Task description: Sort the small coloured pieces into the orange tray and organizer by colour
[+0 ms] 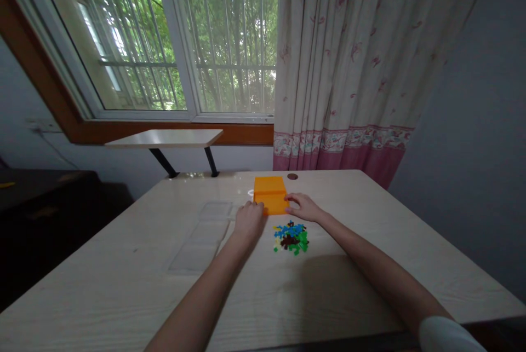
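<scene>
The head camera looks forward and down across the tabletop (263, 281), window (230, 40) ahead.

We cannot see the near left corner of the orange case (269, 185), because the left hand (249, 216) covers it. The small pieces (291, 236) overlap each other, and we find them too tiny for telling each shape. The bottom edge cuts the left forearm (205, 297) and the pale sleeve (446, 334).

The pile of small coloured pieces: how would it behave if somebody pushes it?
The pieces would probably scatter, since they look loose and separate. They may slide rather than roll, as their outlines look angular. Each is likely light, being small.
</scene>
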### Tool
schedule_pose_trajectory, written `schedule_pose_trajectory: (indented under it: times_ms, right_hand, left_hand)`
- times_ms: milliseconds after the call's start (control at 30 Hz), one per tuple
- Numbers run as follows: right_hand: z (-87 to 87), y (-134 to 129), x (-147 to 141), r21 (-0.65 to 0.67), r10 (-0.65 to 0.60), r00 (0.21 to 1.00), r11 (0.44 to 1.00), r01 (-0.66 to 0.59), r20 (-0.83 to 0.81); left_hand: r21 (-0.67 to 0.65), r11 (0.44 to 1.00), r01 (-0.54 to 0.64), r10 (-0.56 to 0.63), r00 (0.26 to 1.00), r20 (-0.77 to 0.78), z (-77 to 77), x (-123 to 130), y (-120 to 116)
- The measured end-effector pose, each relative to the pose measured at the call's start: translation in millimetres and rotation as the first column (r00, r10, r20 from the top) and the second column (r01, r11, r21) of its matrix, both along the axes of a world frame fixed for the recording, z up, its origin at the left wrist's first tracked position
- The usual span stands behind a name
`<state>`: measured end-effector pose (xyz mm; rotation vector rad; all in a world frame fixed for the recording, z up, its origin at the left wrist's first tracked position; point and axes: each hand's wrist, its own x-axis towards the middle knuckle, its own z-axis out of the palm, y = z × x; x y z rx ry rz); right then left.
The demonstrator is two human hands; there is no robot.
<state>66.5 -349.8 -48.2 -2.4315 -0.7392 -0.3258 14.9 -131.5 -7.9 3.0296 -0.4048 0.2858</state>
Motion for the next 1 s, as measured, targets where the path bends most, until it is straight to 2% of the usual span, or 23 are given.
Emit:
schedule_pose_trajectory:
  times_ms: [167, 333, 433, 500, 533, 600, 667, 733, 767, 867, 1000]
  right_hand:
    - [-0.5, -3, 1, 0.006, 0.040, 0.999, 0.999, -0.040, -0.017]
    - [-2.2, -1, 1, -0.030, 0.030, 1.000, 0.999, -0.030, -0.005]
    - [-2.5, 0, 0, -0.037, 0.025, 1.000, 0.999, -0.025, -0.002]
    - [-2.3, 0, 0, -0.038, 0.027, 1.000, 0.999, -0.027, 0.003]
    - [-2.0, 0, 0, -0.039, 0.028, 1.000, 0.999, -0.027, 0.003]
    - [-1.4, 0, 0, -0.047, 0.028, 1.000, 0.999, -0.027, 0.001]
    - [-0.7, 1, -1, -0.060, 0.029, 1.000, 0.998, -0.029, 0.001]
    - [0.2, 2, -1, -0.074, 0.037, 0.999, 0.997, -0.036, 0.006]
    - [0.6, 2, 0, -0.081, 0.042, 0.999, 0.996, -0.041, 0.007]
    - [1.9, 4, 1, -0.097, 0.052, 0.999, 0.994, -0.052, 0.004]
    - [2.7, 7, 2, -0.103, 0.051, 0.999, 0.993, -0.052, -0.007]
  left_hand:
    - [-0.008, 0.998, 0.059, -0.059, 0.998, -0.022, 3.6, 0, 8]
    - [-0.049, 0.999, 0.020, -0.021, 0.999, -0.035, -0.5, 1, 6]
    - [-0.112, 0.994, 0.014, -0.016, 1.000, -0.020, 8.3, 5, 10]
    - [-0.135, 0.991, -0.016, 0.013, 1.000, -0.027, 20.1, 11, 27]
    - [-0.127, 0.990, -0.063, 0.060, 0.998, -0.028, 26.3, 14, 39]
    - [-0.094, 0.958, -0.269, 0.268, 0.963, -0.022, 35.6, 22, 72]
    - [-0.046, 0.865, -0.499, 0.496, 0.866, -0.063, 37.8, 29, 107]
    - [-0.038, 0.779, -0.626, 0.611, 0.771, -0.178, 33.0, 35, 134]
    - [-0.037, 0.762, -0.646, 0.617, 0.743, -0.259, 29.1, 38, 143]
    - [-0.070, 0.766, -0.639, 0.566, 0.721, -0.400, 17.4, 44, 154]
    - [-0.097, 0.763, -0.639, 0.564, 0.731, -0.383, 10.1, 48, 152]
